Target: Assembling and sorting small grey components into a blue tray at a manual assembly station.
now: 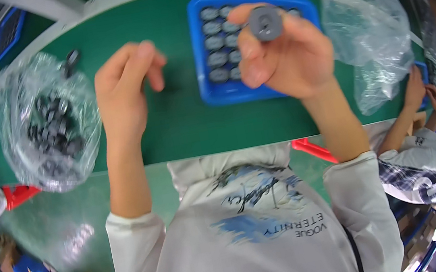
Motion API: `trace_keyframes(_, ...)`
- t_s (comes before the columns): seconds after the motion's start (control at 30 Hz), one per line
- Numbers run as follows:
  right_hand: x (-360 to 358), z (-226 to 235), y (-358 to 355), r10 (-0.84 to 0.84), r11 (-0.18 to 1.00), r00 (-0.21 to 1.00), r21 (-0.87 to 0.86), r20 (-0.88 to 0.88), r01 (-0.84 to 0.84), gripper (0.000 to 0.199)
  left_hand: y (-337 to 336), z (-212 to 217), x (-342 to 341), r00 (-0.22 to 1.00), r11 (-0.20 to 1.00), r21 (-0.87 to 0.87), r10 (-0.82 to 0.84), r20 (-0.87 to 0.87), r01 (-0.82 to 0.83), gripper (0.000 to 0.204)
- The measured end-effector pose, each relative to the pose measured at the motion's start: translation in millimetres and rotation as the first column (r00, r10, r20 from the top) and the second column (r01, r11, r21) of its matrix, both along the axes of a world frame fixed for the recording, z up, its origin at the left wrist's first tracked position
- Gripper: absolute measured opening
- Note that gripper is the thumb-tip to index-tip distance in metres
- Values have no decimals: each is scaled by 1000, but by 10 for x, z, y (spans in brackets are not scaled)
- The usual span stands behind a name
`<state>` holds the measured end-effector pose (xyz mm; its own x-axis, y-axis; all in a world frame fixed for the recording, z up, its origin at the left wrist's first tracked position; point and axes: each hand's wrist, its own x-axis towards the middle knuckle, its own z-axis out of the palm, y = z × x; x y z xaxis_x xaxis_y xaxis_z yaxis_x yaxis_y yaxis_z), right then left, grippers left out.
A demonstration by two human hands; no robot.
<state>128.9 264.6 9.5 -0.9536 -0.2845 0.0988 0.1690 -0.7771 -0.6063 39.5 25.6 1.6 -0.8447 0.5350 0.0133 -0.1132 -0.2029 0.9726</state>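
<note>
My right hand is raised over a blue tray and pinches a round dark grey ring-shaped part between thumb and fingertips. The tray holds several similar round grey parts in rows. My left hand hovers over the green table left of the tray, fingers loosely curled, holding nothing that I can see. A clear plastic bag with several dark round parts lies to the left of that hand.
A crumpled clear plastic bag lies right of the tray. A loose dark part sits near the far table edge. Another person's hands work at the right. A red object sits at the near left edge.
</note>
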Motion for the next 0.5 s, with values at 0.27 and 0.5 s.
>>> trace_keyframes(0.27,169,-63,151,37,966,999,-256,4,-35,48,-86,-43,7,993,964,-255,43,-108,-70,19)
trace_keyframes(0.5,381,54,512,-87,977,995,197,40,77,50,-461,18,-764,490,524,-599,-349,-799,-605,32)
